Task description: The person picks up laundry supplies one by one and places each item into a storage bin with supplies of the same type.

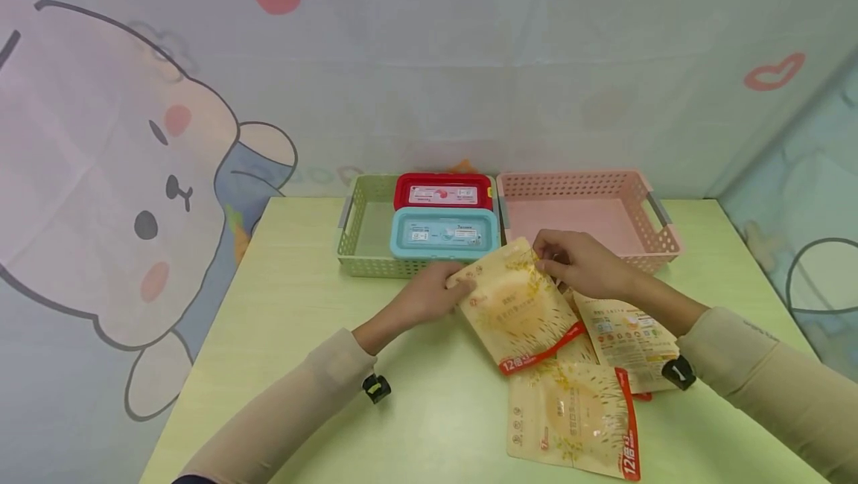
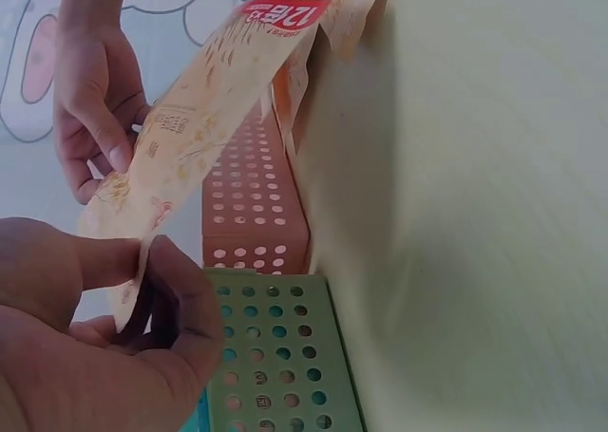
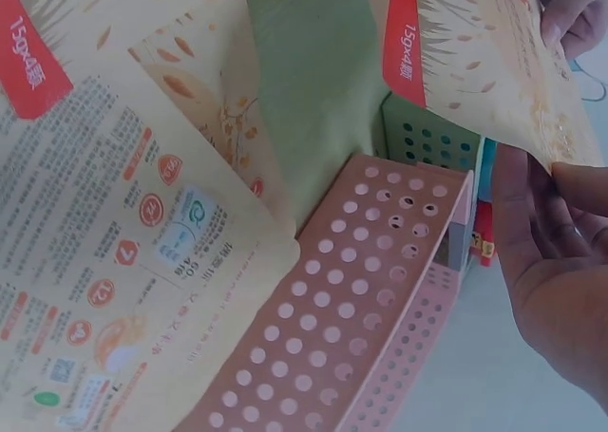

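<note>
Above the table point(image 1: 281, 365), both hands' fingers pinch the yellow pouch point(image 1: 516, 309) by its corners, so it may slip.

Two boxes point(image 1: 445, 220) in left basket point(image 1: 355, 234), pouches point(image 1: 570, 365) before right basket point(image 1: 590, 205)

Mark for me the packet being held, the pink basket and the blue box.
held packet point(image 1: 519, 313), head view, middle of its printed front.
pink basket point(image 1: 570, 182), head view, far perforated wall.
blue box point(image 1: 444, 233), head view, centre of its lid.
</note>
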The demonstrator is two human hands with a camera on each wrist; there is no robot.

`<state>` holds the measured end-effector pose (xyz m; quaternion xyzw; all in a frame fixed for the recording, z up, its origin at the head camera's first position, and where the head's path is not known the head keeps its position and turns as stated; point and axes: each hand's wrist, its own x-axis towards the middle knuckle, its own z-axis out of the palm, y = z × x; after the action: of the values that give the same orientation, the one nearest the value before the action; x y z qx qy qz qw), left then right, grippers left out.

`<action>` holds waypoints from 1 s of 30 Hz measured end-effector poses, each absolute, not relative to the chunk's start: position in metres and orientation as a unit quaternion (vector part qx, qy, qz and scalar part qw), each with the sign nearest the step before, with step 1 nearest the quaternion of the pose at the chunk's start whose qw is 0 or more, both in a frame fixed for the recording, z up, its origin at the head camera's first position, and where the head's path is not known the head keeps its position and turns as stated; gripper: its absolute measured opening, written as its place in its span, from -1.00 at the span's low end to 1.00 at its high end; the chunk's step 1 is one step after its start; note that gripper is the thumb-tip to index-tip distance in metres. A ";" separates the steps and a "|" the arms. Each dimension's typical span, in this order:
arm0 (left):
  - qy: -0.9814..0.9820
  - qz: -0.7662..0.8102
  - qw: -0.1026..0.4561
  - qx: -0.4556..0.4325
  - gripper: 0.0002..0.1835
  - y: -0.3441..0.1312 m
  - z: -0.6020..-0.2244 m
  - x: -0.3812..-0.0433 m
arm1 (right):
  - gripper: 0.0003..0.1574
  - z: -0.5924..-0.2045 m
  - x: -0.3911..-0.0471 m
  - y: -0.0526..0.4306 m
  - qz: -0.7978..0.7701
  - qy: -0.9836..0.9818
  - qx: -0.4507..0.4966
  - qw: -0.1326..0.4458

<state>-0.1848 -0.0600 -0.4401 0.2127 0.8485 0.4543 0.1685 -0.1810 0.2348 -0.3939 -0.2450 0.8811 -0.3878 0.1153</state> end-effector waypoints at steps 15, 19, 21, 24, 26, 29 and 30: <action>0.822 0.517 0.115 0.210 -0.59 -0.060 -0.442 -0.180 | -0.94 -0.387 -0.183 0.250 -0.463 0.852 -0.209 0.126; 0.800 0.551 0.117 0.207 -0.64 -0.056 -0.440 -0.179 | -0.91 -0.382 -0.183 0.255 -0.472 0.849 -0.210 0.111; 0.790 0.569 0.117 0.198 -0.62 -0.054 -0.440 -0.179 | -0.89 -0.380 -0.182 0.256 -0.482 0.844 -0.209 0.105; 0.765 0.605 0.125 0.184 -0.59 -0.051 -0.442 -0.178 | -0.85 -0.376 -0.180 0.255 -0.506 0.833 -0.200 0.099; 0.742 0.633 0.137 0.176 -0.58 -0.049 -0.444 -0.177 | -0.83 -0.374 -0.178 0.254 -0.520 0.827 -0.190 0.093; 0.715 0.660 0.157 0.171 -0.63 -0.047 -0.447 -0.176 | -0.80 -0.371 -0.176 0.251 -0.543 0.817 -0.178 0.079; 0.712 0.662 0.163 0.169 -0.64 -0.047 -0.447 -0.175 | -0.79 -0.370 -0.176 0.250 -0.552 0.812 -0.174 0.074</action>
<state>-0.1754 -0.0470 -0.4474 0.1691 0.7118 0.6619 0.1632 -0.1756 0.2496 -0.3702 -0.1737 0.8122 -0.5519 0.0744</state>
